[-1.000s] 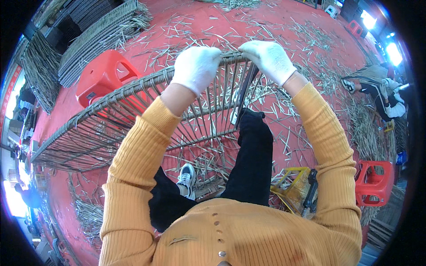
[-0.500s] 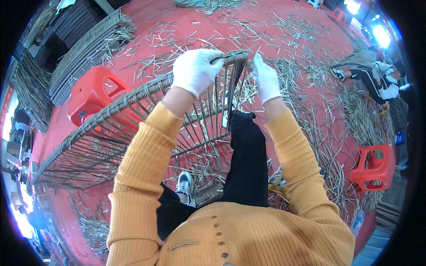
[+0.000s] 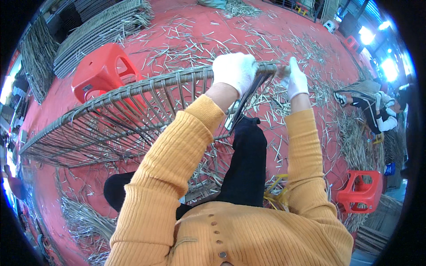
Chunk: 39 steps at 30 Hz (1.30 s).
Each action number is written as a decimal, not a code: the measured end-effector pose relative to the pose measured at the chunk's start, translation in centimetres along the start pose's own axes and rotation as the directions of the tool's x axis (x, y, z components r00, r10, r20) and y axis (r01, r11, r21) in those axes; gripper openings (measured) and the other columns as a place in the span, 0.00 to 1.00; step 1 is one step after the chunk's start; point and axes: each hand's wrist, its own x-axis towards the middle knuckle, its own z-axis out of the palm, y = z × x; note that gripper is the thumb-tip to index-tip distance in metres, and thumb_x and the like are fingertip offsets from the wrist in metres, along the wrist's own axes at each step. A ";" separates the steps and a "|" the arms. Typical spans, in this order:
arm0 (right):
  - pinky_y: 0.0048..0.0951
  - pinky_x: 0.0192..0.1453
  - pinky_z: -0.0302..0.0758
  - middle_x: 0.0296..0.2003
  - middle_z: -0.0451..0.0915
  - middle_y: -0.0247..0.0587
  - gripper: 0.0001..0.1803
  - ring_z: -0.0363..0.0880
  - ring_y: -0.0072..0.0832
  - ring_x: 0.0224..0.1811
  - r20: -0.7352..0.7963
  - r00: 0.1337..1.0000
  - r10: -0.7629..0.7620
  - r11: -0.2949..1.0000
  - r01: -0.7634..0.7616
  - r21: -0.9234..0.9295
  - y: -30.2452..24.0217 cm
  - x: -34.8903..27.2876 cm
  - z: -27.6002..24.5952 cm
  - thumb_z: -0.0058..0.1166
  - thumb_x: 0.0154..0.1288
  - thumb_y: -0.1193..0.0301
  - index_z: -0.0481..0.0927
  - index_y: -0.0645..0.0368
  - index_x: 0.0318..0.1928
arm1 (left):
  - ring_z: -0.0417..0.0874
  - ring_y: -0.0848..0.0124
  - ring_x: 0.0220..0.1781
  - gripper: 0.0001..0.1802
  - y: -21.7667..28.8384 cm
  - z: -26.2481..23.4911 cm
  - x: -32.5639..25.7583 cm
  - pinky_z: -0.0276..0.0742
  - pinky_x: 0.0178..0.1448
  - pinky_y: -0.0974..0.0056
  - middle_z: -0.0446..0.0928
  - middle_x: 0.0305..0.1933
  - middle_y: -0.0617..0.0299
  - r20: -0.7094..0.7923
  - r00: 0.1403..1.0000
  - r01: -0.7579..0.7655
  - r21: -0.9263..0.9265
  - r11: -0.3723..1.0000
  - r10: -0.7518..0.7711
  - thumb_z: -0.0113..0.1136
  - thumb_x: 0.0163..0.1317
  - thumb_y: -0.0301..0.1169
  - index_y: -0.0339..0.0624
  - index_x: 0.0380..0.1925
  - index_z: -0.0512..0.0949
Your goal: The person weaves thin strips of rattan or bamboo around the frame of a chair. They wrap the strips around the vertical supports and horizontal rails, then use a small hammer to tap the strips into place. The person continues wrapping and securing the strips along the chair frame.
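A long woven rattan-like frame (image 3: 120,95), with a wrapped rim and many thin ribs, slants across from the far left to in front of me. Its near end rises by my black-trousered knee. In a white glove, my left hand (image 3: 234,73) is closed round the wrapped rim close to its right end. My right hand (image 3: 297,80), gloved too, is just beyond that end, thumb up and fingers bent together. Its fingertips are blurred, and whatever lies between them cannot be made out. A dark flat strip (image 3: 244,102) runs down from the rim below my left hand.
Cut straw pieces (image 3: 262,42) litter the red floor. One red stool (image 3: 100,73) stands behind the frame, another red stool (image 3: 360,191) to the right. Stacked woven panels (image 3: 102,33) lie at far left. A seated person (image 3: 377,106) works at the right beside straw bundles.
Both hands and the frame's gripped end have shifted to the right in view. My left knee has swung outward to the left. The view itself has turned a little.
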 end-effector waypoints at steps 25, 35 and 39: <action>0.47 0.60 0.77 0.48 0.88 0.46 0.25 0.84 0.39 0.54 0.153 0.983 0.104 0.966 -0.136 0.219 0.0 -0.9 -2.4 0.63 0.75 0.52 0.83 0.62 0.55 | 0.89 0.54 0.35 0.15 0.4 0.0 -2.0 0.82 0.40 0.48 0.85 0.29 0.56 -0.232 0.956 -0.170 0.051 0.984 0.177 0.59 0.69 0.46 0.52 0.31 0.84; 0.38 0.70 0.74 0.62 0.83 0.54 0.24 0.81 0.46 0.66 0.837 0.319 -0.446 -0.056 0.923 -0.381 -1.2 -6.8 11.2 0.41 0.87 0.59 0.81 0.63 0.65 | 0.85 0.51 0.55 0.23 -15.4 -7.9 -30.6 0.81 0.62 0.52 0.84 0.49 0.54 -0.704 0.709 0.168 0.116 0.979 -0.038 0.71 0.54 0.35 0.43 0.51 0.85; 0.34 0.74 0.71 0.67 0.80 0.49 0.32 0.78 0.44 0.70 0.781 0.451 -0.432 -0.065 0.848 -0.525 -0.2 -3.0 12.8 0.34 0.87 0.49 0.77 0.60 0.70 | 0.87 0.67 0.56 0.23 -20.2 -10.1 -62.3 0.81 0.63 0.62 0.86 0.59 0.54 -0.323 0.201 0.724 -0.586 0.362 -0.925 0.62 0.74 0.36 0.37 0.65 0.80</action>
